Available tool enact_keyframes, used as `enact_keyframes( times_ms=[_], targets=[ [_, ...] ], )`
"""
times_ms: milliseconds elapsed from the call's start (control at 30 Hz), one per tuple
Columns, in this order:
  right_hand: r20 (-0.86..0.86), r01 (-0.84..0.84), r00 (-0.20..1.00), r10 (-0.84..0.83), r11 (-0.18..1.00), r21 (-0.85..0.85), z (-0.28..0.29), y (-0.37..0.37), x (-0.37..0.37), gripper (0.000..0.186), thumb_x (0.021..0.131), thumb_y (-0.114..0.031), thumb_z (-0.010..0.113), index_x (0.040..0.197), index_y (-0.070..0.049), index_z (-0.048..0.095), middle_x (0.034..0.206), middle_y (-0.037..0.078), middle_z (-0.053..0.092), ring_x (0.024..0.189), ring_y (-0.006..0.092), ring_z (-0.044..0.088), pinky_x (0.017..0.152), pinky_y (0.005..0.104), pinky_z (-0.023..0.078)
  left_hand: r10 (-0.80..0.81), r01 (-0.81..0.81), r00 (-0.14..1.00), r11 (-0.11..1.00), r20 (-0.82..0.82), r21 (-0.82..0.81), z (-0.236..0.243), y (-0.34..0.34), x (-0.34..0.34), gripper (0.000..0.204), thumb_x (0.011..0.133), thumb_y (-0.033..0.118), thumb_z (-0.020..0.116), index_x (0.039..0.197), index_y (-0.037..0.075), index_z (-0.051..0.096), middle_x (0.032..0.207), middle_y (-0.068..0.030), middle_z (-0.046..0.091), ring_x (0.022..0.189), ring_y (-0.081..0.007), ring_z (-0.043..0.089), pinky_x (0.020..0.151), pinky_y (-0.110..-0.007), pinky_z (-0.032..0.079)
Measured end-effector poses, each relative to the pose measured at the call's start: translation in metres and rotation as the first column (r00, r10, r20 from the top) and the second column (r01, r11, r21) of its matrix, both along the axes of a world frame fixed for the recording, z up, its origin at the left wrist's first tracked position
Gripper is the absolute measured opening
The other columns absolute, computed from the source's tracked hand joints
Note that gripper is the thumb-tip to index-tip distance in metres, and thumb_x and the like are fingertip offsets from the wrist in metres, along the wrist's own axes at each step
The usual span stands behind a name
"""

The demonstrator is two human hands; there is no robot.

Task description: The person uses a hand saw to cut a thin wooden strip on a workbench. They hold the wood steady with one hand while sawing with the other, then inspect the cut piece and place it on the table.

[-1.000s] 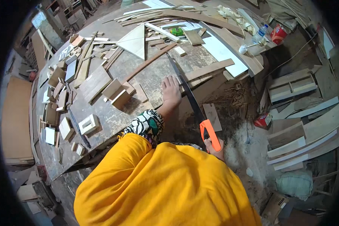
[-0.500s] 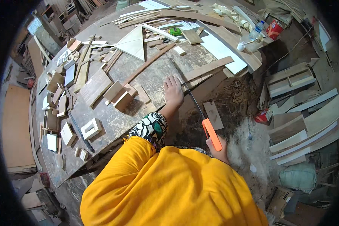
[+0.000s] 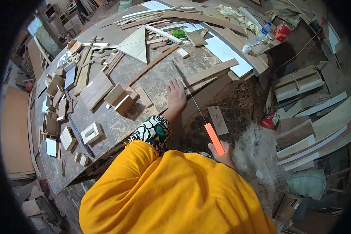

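Note:
My right hand is closed around the bright orange handle of a hand saw. The saw's thin blade slants up and left past the table edge, close beside my left hand. That left hand lies flat at the edge of the worn table, fingers stretched out and palm down. Just right of its fingers, at the blade, is the end of a brown wooden strip, which lies along the table edge. Whatever is under my left palm is hidden, and I cannot tell whether the teeth touch wood.
Small wooden boxes and a flat board lie to the left. Farther back are a triangular panel, a green tape measure and long strips. A loose board rests below the table edge; a wooden frame stands at right.
The orange handle has turned slightly, showing a narrower side, and has shifted a little left and down. My left hand keeps its place on the table; the whole view has shifted slightly.

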State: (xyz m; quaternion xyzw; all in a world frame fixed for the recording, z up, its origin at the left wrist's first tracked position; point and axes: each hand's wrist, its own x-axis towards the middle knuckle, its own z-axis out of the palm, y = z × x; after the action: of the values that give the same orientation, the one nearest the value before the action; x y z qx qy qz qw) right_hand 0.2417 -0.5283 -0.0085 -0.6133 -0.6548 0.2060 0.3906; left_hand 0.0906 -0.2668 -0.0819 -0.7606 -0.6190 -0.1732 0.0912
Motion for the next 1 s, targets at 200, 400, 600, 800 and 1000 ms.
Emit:
enact_keyframes(
  times_ms=[200, 400, 600, 800, 1000],
  targets=[
    [-0.174, 0.034, 0.983, -0.051, 0.994, -0.1, 0.005, 0.009, 0.011, 0.029, 0.083, -0.018, 0.069, 0.069, -0.001, 0.051, 0.056, 0.007, 0.048, 0.047, 0.0188, 0.045, 0.046, 0.0328, 0.037, -0.033, 0.036, 0.999, 0.998, 0.037, -0.06, -0.002, 0.0, -0.004, 0.053, 0.084, 0.014, 0.047, 0.131, -0.009, 0.037, 0.138, -0.0252, 0.037, 0.129, -0.0412, 0.034, 0.106, -0.047, 0.028],
    [-0.307, 0.035, 0.945, -0.11, 0.97, -0.239, 0.014, 0.049, 0.001, 0.029, 0.084, -0.023, 0.069, 0.074, 0.002, 0.059, 0.054, 0.004, 0.049, 0.05, 0.0159, 0.048, 0.049, 0.0326, 0.039, -0.007, 0.009, 1.0, 0.994, 0.019, -0.105, 0.01, -0.004, -0.002, 0.049, 0.085, 0.014, 0.046, 0.129, -0.007, 0.041, 0.135, -0.0245, 0.039, 0.128, -0.0404, 0.035, 0.105, -0.046, 0.03],
    [-0.467, -0.014, 0.88, -0.094, 0.975, -0.222, -0.012, 0.056, 0.01, 0.027, 0.085, -0.02, 0.067, 0.066, -0.003, 0.058, 0.052, 0.001, 0.052, 0.046, 0.0129, 0.05, 0.046, 0.0292, 0.038, -0.006, 0.006, 1.0, 1.0, -0.009, -0.016, 0.005, -0.004, -0.001, 0.046, 0.084, 0.013, 0.046, 0.126, -0.006, 0.043, 0.133, -0.0227, 0.042, 0.126, -0.0377, 0.038, 0.103, -0.044, 0.033],
    [-0.478, -0.006, 0.871, -0.114, 0.97, -0.242, -0.01, 0.057, 0.01, 0.03, 0.086, -0.02, 0.066, 0.063, -0.004, 0.055, 0.051, -0.001, 0.049, 0.045, 0.0095, 0.047, 0.044, 0.0277, 0.036, 0.017, -0.017, 0.999, 1.0, -0.047, 0.009, 0.004, 0.0, -0.002, 0.049, 0.083, 0.017, 0.05, 0.125, -0.007, 0.043, 0.128, -0.0203, 0.045, 0.124, -0.038, 0.039, 0.103, -0.043, 0.032],
    [-0.167, 0.021, 0.985, -0.047, 0.988, -0.154, -0.019, 0.02, 0.021, 0.028, 0.082, -0.02, 0.07, 0.07, -0.001, 0.054, 0.055, 0.003, 0.047, 0.049, 0.0142, 0.045, 0.047, 0.0329, 0.037, 0.012, -0.008, 0.999, 0.997, -0.049, 0.077, -0.005, 0.002, -0.004, 0.051, 0.082, 0.019, 0.051, 0.125, -0.007, 0.042, 0.129, -0.0215, 0.045, 0.12, -0.0372, 0.042, 0.102, -0.045, 0.032]
  ],
)
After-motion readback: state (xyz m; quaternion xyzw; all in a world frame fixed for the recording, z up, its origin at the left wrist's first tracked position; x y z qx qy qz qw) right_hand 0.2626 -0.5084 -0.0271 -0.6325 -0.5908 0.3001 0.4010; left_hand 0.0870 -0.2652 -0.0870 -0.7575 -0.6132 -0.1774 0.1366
